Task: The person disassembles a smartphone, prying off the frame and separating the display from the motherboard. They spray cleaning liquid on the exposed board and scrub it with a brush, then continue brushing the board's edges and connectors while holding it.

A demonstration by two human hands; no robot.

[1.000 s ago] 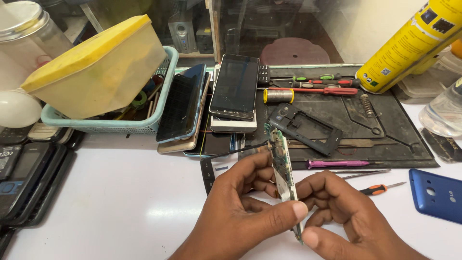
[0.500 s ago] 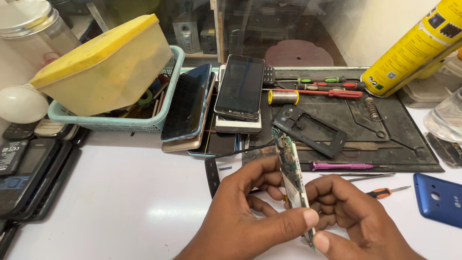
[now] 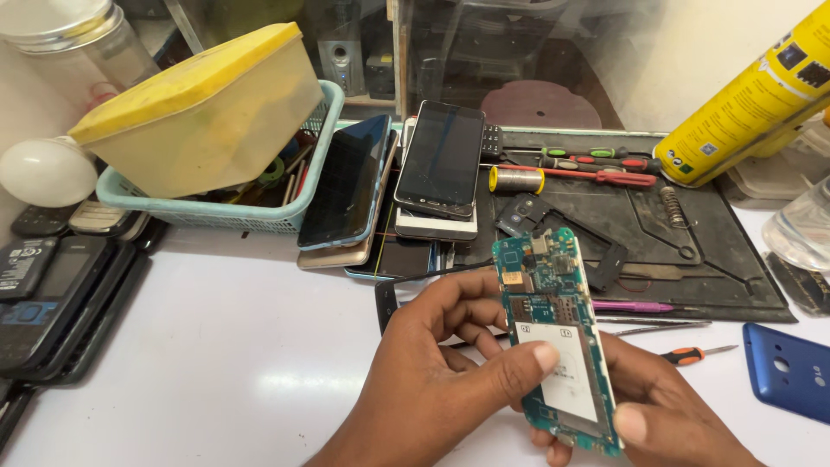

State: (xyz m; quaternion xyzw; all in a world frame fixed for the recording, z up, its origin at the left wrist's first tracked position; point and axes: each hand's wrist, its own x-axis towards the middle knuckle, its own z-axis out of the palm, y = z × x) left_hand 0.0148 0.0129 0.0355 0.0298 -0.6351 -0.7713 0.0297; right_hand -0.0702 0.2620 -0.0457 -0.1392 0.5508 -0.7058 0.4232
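A green phone circuit board point(image 3: 553, 329) with a white label faces the camera, held upright over the white table point(image 3: 216, 363). My left hand point(image 3: 441, 380) grips its left edge, the thumb pressed on the white label. My right hand point(image 3: 666, 415) supports the board from behind and below, its thumb at the lower right corner. A thin black cable point(image 3: 432, 275) runs from the board's left side toward a small black part point(image 3: 385, 304) on the table.
A black work mat point(image 3: 692, 242) holds screwdrivers point(image 3: 596, 173), a solder spool point(image 3: 516, 179) and a phone frame. Stacked phones point(image 3: 437, 169) lean by a teal basket point(image 3: 285, 216) with a yellow-lidded box point(image 3: 203, 112). Yellow spray can point(image 3: 752, 95), blue phone cover point(image 3: 791, 372), old phones point(image 3: 52, 294) at left.
The circuit board has turned from edge-on to face the camera, and my left thumb has shifted onto its white label. The view has shifted a little.
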